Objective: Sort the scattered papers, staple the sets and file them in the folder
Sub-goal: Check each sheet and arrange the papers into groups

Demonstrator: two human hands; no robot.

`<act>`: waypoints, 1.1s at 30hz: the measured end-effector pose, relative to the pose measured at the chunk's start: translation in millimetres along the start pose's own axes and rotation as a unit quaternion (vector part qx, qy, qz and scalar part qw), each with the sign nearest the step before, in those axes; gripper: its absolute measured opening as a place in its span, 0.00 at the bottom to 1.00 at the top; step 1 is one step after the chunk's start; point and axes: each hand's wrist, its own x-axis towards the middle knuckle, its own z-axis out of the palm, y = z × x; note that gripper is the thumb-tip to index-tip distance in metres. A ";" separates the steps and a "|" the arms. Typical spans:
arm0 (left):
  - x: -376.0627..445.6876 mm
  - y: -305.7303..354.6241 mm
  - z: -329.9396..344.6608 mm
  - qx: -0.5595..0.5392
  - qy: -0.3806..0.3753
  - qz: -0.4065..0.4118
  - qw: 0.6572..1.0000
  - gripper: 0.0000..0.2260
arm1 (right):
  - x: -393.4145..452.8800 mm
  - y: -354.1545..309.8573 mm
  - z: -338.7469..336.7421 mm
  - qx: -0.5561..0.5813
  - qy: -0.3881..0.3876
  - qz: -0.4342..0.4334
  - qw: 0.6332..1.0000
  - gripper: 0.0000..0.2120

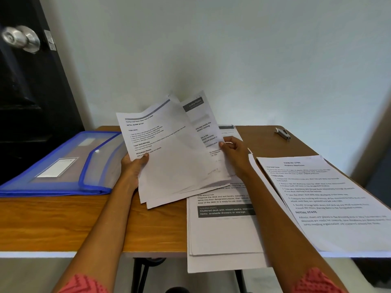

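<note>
I hold a loose sheaf of printed papers (169, 149) tilted up above the wooden table (63, 220). My left hand (132, 169) grips the sheaf's left edge, thumb on the front sheet. My right hand (232, 153) pinches the right edge of the sheets behind. A blue translucent folder (63, 163) lies shut at the table's left. A stack of papers (222, 229) rests at the front middle, overhanging the table edge. Another printed set (321, 197) lies at the right. A small metal stapler (283, 133) sits at the back right.
A pale wall stands right behind the table. A dark door with a round metal knob (21, 39) is at the left. More sheets (230, 130) lie flat behind the held sheaf. The table's legs (143, 273) show below the front edge.
</note>
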 end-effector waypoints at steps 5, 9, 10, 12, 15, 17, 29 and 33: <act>-0.2 -0.3 0.9 0.001 -0.012 0.001 1.000 0.20 | -9.0 -4.5 18.8 0.021 -0.096 0.042 0.994 0.08; 0.7 -1.2 1.6 0.011 0.006 -0.002 1.000 0.19 | -8.9 -14.8 16.1 0.035 -0.112 0.120 0.986 0.13; 1.4 -1.6 1.3 0.011 0.010 -0.002 1.000 0.19 | -7.8 -15.7 14.4 0.032 -0.110 0.122 0.986 0.13; 2.2 -1.6 1.3 0.006 0.015 0.000 1.000 0.18 | -6.7 -14.7 11.4 0.008 -0.110 0.110 0.988 0.12; 3.9 -0.9 0.7 -0.004 0.021 0.001 1.000 0.18 | -7.1 -11.9 8.9 -0.015 -0.121 0.095 0.988 0.13; 5.3 -1.2 -0.2 -0.011 0.020 0.000 1.000 0.18 | -6.5 -10.5 8.7 -0.015 -0.112 0.084 0.990 0.16; -2.1 2.1 2.6 -0.019 0.027 0.008 0.999 0.19 | 0.7 1.1 8.2 -0.115 -0.025 0.031 0.993 0.05; -2.4 1.8 3.4 -0.003 0.033 0.013 0.999 0.19 | 2.5 3.5 4.1 -0.142 0.034 -0.045 0.988 0.06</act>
